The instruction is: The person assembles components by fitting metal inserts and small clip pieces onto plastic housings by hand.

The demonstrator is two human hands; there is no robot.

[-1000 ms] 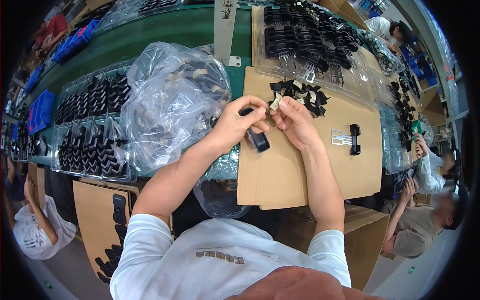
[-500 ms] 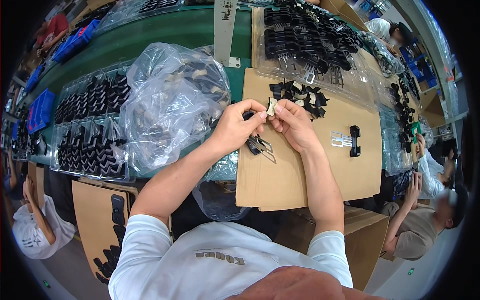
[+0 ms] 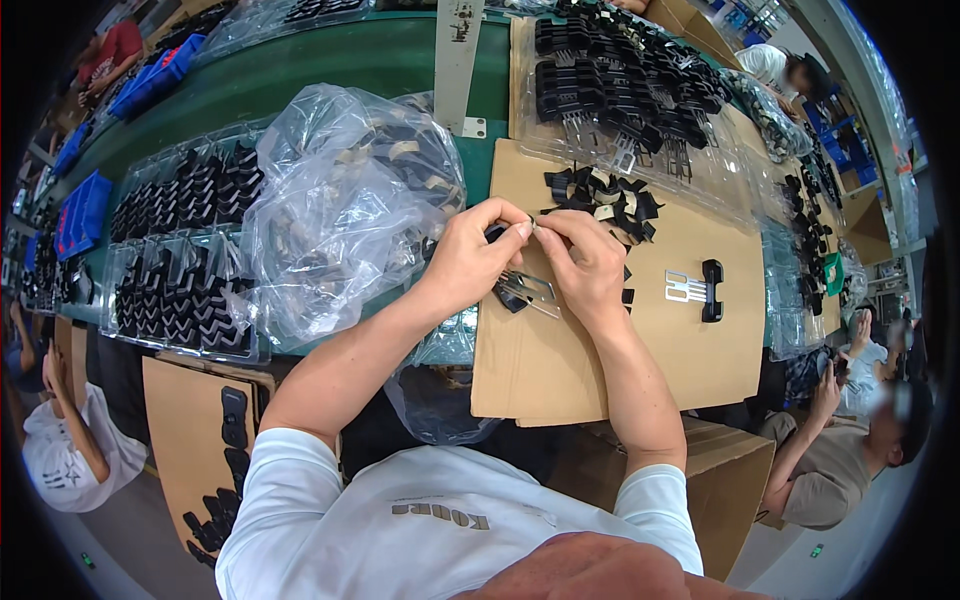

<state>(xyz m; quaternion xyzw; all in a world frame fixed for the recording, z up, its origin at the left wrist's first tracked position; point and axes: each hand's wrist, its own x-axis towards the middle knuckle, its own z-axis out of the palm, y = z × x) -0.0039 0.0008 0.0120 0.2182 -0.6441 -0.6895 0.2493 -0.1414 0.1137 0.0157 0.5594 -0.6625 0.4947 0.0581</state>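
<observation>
My left hand [image 3: 477,252] and my right hand [image 3: 588,262] meet fingertip to fingertip above a brown cardboard sheet [image 3: 690,370]. Both are pinched closed, and whatever lies between the fingertips is almost wholly hidden. Beneath the curled left fingers a black part with flat metal prongs [image 3: 513,297] shows, apparently held in that hand; its middle is covered. Just beyond the right hand lies a loose pile of curved black pieces with beige patches [image 3: 612,197]. Another black part with a metal prong plate [image 3: 711,290] rests on the cardboard to the right.
A clear plastic bag [image 3: 330,220] of small pieces bulges at the left, beside clear trays [image 3: 185,345] of black parts. Behind the cardboard, a tray [image 3: 735,200] holds heaped pronged parts. A metal post [image 3: 453,65] rises from the green table [image 3: 300,62]. Co-workers [image 3: 835,450] sit on both sides.
A small piece with a beige patch showed between my fingertips; now it is hidden. My right hand has turned and drawn slightly left, its fingers closer over the left fingertips.
</observation>
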